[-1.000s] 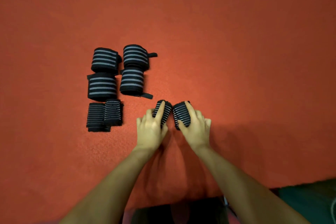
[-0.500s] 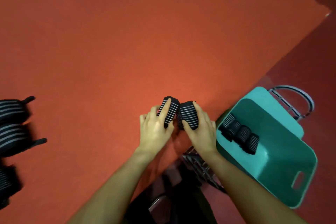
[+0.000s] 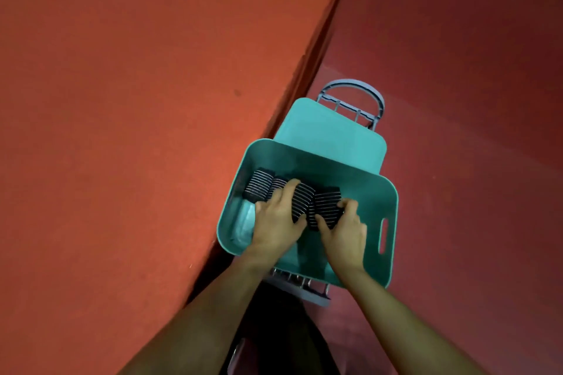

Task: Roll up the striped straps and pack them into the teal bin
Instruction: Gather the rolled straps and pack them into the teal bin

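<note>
The teal bin stands on the floor beside the table's edge, and both my hands are inside it. My left hand grips a rolled black strap with white stripes. In my right hand is a second rolled strap, held side by side with the first. Rolled straps lie in a row along the bin's far wall, partly hidden by my fingers. The rolls left on the table are out of view.
The orange-red table fills the left half, its edge running diagonally down past the bin. A teal lid leans behind the bin. A grey wire rack sits under the bin on the dark red floor.
Both hands carried the two rolled straps off the table to the right and down into the bin. The view swung right, so the rolls on the table left the frame.
</note>
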Tool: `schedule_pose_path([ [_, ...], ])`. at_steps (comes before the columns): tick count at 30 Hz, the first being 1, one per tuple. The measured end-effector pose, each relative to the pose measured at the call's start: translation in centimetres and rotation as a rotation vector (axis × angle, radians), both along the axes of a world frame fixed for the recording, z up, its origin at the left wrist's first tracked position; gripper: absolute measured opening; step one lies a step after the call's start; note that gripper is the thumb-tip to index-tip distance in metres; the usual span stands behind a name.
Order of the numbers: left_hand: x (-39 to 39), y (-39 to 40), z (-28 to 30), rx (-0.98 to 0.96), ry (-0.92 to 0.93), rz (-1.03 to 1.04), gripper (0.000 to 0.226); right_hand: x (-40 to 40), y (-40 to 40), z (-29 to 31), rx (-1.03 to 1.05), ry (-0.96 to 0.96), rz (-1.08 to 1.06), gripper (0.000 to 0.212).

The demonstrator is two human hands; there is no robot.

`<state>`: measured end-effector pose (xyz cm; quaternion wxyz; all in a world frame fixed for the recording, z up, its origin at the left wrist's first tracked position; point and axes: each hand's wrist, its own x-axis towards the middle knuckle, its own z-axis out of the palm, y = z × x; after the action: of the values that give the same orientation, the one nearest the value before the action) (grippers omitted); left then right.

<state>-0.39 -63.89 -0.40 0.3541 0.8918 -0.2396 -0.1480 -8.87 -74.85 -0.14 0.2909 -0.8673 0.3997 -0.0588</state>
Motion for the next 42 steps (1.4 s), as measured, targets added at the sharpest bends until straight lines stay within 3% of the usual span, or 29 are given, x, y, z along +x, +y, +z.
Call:
schedule_pose_path([
  [5,-0.5,-5.3,-3.6,0.014,0.134,-0.104,0.057,-1.1,-3.4,-3.5,0.125,-0.028,-0.177,0.037],
  [15,0.2,-10.9,-10.7,0.160,0.268,-0.308,0.060,-1.4,-6.7,-9.2,0.281,-0.147,-0.350,0.032],
  [20,-0.5,-12.1,-11.8,0.337,-0.036,-0.581,0.052,-1.4,-7.5,-11.6,0.322,0.038,-0.149,0.045],
  [25,-1.0,-11.5,-12.5,0.416,-0.014,-0.714,0.054,-1.5,-7.9,-12.1,0.398,0.116,-0.148,0.058],
  [36,0.7,-9.7,-11.3,0.487,-0.088,-0.736,0.057,-1.9,-8.4,-11.6,0.264,0.316,-0.057,0.054],
  [42,1.6,-5.8,-5.2,0.320,-0.155,-0.572,0.053,-1.1,-5.5,-6.8,0.119,0.145,0.043,0.053],
])
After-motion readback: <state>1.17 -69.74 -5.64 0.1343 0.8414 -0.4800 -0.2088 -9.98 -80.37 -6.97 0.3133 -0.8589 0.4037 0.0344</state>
